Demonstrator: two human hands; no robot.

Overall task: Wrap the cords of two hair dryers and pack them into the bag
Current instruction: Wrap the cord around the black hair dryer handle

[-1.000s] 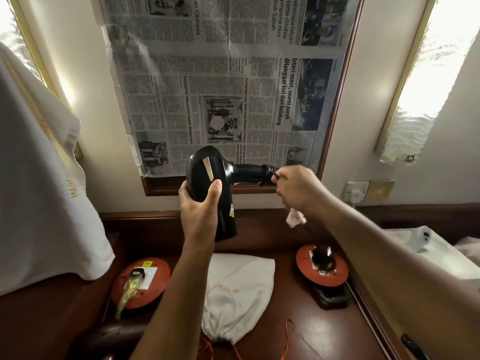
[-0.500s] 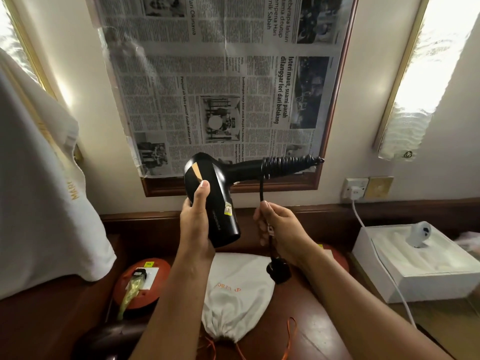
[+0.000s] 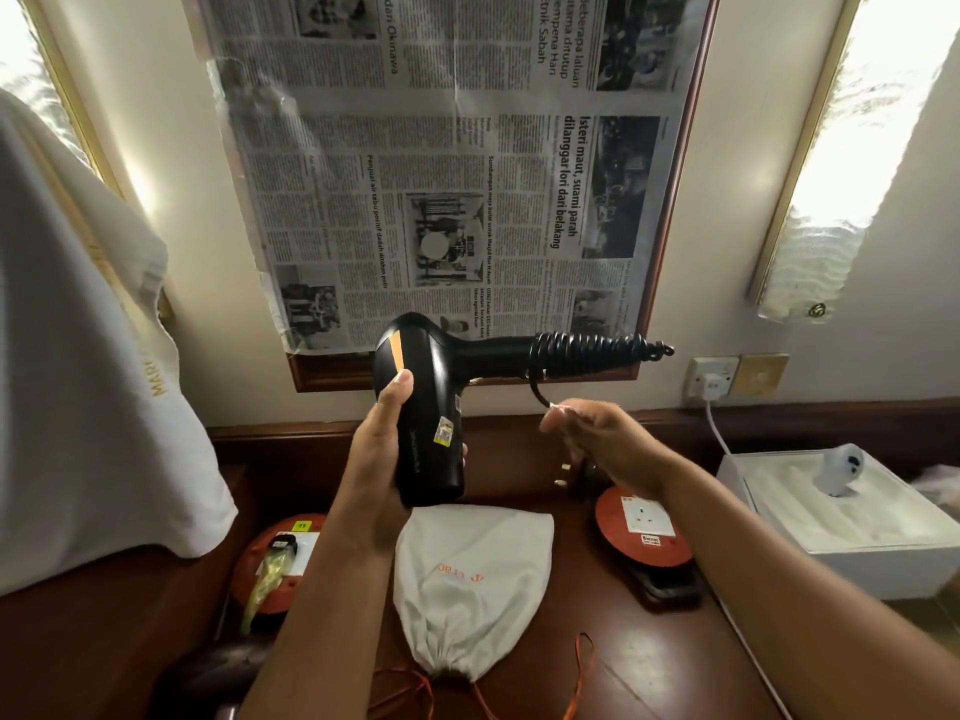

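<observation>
Mid-task, by the look of it: one dryer (image 3: 423,407) held up over the bench (image 3: 649,662), clamped by the barrel in the left hand (image 3: 387,454), handle pointing right. Cord (image 3: 582,350) coiled in tight turns around that handle, with only a short tail running down to the right hand (image 3: 597,439). Right-hand fingers curled around that tail, somewhat blurred; plug (image 3: 563,472) apparently dangling just beneath, prongs showing. Hands apart, joined only by the cord. Judged nearly done: the last bit of this cord to wind or tuck. Bag (image 3: 470,574) lying near on the bench, drawstring mouth gathered shut, looking fairly flat. Left to do: opening it and packing. No second dryer clearly in sight; cannot tell whether its cord is wrapped.
</observation>
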